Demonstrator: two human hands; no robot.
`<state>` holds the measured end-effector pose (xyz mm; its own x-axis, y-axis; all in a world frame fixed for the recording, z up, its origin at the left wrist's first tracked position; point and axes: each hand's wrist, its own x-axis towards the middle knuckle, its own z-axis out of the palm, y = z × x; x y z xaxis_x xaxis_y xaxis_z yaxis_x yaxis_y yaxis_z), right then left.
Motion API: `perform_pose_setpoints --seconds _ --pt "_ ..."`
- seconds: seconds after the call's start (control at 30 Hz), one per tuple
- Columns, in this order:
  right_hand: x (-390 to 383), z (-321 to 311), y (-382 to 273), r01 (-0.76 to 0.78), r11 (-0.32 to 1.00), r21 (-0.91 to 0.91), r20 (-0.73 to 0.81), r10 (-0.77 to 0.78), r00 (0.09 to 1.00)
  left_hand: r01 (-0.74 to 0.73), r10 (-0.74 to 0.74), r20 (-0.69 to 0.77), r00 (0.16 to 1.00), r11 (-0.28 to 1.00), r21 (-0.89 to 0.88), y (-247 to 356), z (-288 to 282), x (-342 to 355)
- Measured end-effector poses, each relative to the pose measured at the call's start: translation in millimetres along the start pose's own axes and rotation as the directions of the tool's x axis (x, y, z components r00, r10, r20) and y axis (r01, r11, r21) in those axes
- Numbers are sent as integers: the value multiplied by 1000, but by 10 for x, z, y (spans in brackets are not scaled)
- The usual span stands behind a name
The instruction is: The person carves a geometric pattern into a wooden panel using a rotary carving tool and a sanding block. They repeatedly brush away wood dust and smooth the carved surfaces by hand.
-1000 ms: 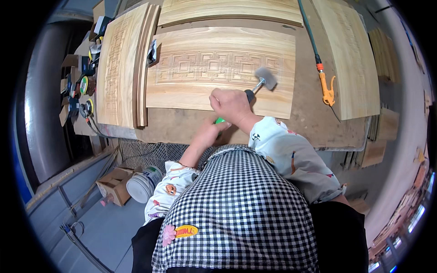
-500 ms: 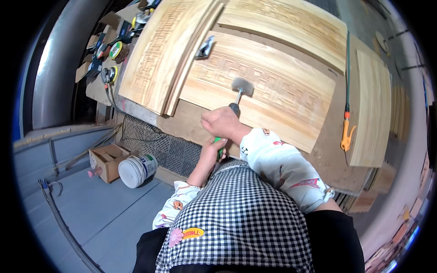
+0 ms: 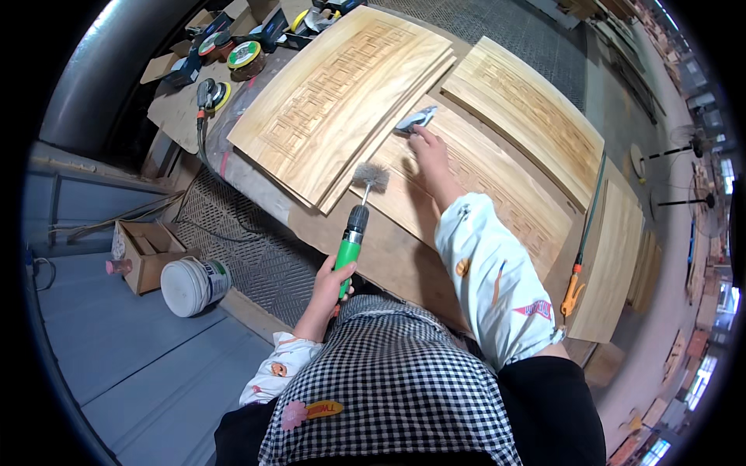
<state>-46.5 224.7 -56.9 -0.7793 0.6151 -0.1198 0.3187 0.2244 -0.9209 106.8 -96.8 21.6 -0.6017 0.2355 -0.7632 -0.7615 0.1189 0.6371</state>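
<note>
My left hand (image 3: 334, 281) is closed round the green body of a handheld rotary tool (image 3: 349, 250). Its black chuck points up and away, and a round grey brush head (image 3: 372, 177) on a metal shaft is at its tip. The brush is over the near left part of a carved wooden panel (image 3: 517, 203) lying flat. My right hand (image 3: 432, 155) reaches across that panel, its fingertips closed at the near edge of a folded grey sheet (image 3: 417, 118) at the panel's far left end. My right forearm covers part of the carving.
Stacked carved boards (image 3: 311, 116) lie at the left, another carved board (image 3: 528, 116) at the far side. An orange air gun (image 3: 573, 295) hangs on a hose at the right. A disc sander (image 3: 211, 95) sits back left; a white bucket (image 3: 186, 287) stands on the floor.
My right hand has left the tool and moved up to the folded grey sheet. The brush, blurred before, now shows sharply, and the tool has come left in my left hand. The view has shifted.
</note>
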Motion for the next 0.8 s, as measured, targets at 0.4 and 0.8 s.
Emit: perform_pose_setpoints --seconds 0.4,0.8 --pt "593 -246 299 286 855 -433 -102 -362 927 -15 16 73 997 1000 -10 -73 -390 1" --pt "397 52 -366 -343 816 465 131 320 938 1 -3 50 999 999 38 -104 -293 -73"
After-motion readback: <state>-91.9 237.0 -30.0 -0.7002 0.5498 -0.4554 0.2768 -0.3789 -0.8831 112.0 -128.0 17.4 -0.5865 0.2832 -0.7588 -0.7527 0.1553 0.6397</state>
